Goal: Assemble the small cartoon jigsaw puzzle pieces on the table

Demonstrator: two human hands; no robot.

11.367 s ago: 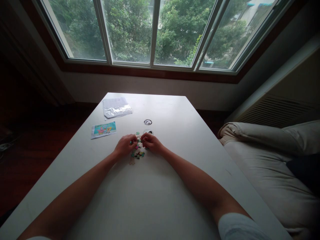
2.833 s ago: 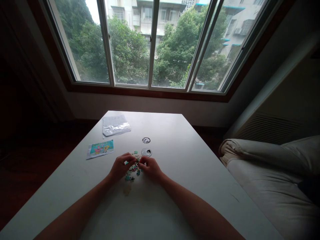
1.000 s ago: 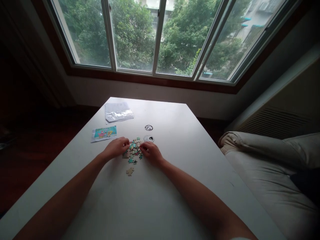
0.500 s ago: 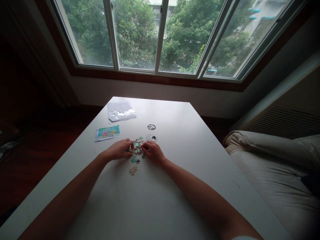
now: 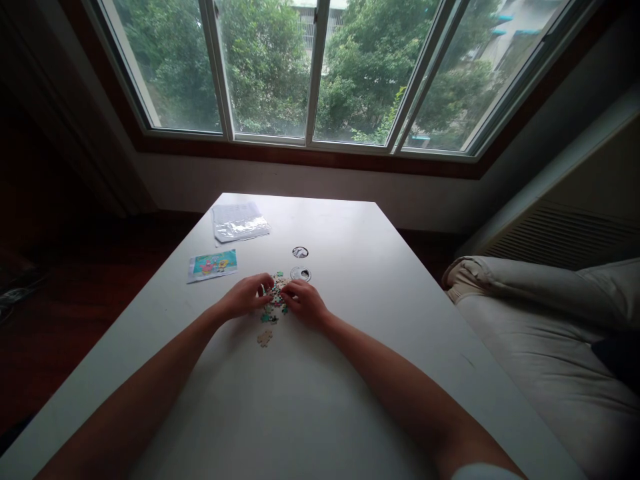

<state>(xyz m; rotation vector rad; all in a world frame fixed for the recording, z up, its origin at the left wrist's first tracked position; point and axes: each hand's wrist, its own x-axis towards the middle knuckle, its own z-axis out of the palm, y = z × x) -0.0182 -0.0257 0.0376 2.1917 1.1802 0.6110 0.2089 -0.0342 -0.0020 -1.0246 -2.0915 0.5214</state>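
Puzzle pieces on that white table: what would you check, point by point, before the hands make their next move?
1. Both hands at the pile: ok, left hand and right hand flank the puzzle pieces.
2. Piece gripped in fingers: cannot tell, too small.
3. Picture card in sight: ok, left of the pile.
4. Stray piece reachable: ok, just nearer than the pile.
5. Pieces away from table edges: ok.

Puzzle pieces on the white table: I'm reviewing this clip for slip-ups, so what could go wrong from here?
1. One loose piece lies apart from the puzzle pieces, near the left forearm; a sliding arm could sweep it away.
2. The pile sits beside a round fitting in the table; if it is an open hole, a nudged piece might drop in.
3. The left hand and right hand crowd the pile, so a push may scatter it.
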